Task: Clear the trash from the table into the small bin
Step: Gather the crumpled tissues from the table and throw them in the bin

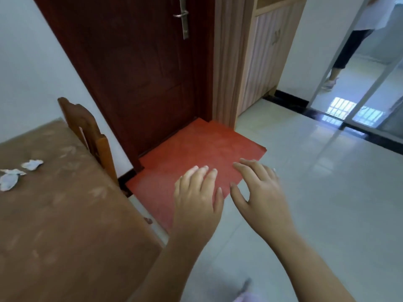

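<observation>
Crumpled white paper scraps lie on the brown-clothed table (65, 214) at the far left: one piece (32, 164) further back and a larger one (9, 178) at the frame's edge. My left hand (196, 192) and my right hand (259, 188) hover side by side over the floor, right of the table, fingers spread and holding nothing. No bin is in view.
A wooden chair (91, 136) stands at the table's far side against the wall. A red mat (192, 162) lies before a dark red door (141, 73). A wooden cabinet (257, 62) stands right of it. Another person's leg (346, 51) shows behind a glass sliding door.
</observation>
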`<state>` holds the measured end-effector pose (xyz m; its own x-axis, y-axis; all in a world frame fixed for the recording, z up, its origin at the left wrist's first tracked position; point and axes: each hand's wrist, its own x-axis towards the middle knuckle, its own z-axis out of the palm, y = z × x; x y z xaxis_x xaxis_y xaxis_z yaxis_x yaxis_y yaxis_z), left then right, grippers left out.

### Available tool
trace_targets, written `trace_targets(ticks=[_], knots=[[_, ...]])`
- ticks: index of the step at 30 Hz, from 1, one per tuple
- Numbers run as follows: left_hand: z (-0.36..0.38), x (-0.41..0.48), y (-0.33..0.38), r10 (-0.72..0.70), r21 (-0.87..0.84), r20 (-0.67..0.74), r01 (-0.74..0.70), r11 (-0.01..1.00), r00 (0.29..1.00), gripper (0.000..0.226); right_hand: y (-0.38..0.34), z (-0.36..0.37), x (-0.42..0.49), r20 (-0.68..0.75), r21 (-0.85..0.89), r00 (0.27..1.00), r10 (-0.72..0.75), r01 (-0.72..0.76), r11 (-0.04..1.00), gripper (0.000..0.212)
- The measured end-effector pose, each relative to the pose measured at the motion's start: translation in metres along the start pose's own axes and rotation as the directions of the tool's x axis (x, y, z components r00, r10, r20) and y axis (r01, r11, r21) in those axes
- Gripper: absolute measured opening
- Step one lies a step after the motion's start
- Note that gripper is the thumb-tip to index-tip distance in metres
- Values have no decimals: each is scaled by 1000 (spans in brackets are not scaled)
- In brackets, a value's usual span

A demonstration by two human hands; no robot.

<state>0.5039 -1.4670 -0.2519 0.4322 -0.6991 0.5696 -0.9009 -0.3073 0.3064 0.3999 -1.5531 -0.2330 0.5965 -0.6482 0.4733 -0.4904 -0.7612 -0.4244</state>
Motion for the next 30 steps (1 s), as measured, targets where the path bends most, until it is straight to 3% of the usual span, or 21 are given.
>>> trace_targets(ticks=[7, 13, 18, 30], knots=[[62, 93, -40, -50, 95, -83, 58, 994, 995, 35, 42, 54, 114, 69, 74, 992, -105, 100, 992, 43], [93, 178, -63, -170, 200, -131, 194, 960, 977, 36, 67, 92, 225, 134, 135, 962, -238, 220, 966, 40], [100, 218, -84, -337, 232, -181, 373, 898, 924, 38, 67, 124, 284, 167, 252, 920, -353, 307, 918, 38], [111, 261, -181, -516, 263, -269, 578, 773, 813, 40, 28, 224, 369, 212, 385, 818, -534, 433, 815, 37]])
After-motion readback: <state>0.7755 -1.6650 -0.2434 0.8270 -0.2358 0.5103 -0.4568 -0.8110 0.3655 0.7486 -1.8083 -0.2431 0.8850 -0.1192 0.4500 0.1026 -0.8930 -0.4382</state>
